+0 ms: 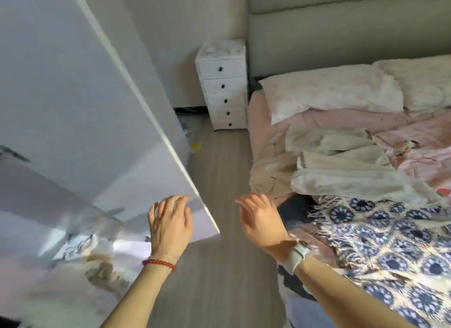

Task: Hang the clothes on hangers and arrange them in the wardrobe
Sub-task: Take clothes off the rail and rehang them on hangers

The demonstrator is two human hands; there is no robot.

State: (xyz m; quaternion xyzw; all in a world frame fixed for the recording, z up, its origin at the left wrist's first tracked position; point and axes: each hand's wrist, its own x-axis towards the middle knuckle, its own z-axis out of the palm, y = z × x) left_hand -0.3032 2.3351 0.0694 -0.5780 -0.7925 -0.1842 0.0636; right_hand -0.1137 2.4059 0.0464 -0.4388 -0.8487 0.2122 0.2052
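Observation:
A white wardrobe door (pixel 80 103) stands on the left, its glossy face reflecting the room. My left hand (pixel 169 224), with a red cord on the wrist, lies flat against the door near its lower right edge, fingers relaxed. My right hand (pixel 261 220), wearing a white watch, hovers over the floor gap with fingers spread and holds nothing. On the bed to the right lie a cream fleecy garment (pixel 341 161) and a blue-and-white patterned fringed garment (pixel 390 242). No hanger is in sight.
A narrow strip of wood floor (pixel 219 181) runs between the door and the pink bed (pixel 415 132). A white chest of small drawers (pixel 223 85) stands at the far end beside the headboard. A small yellow item lies on the floor near the door.

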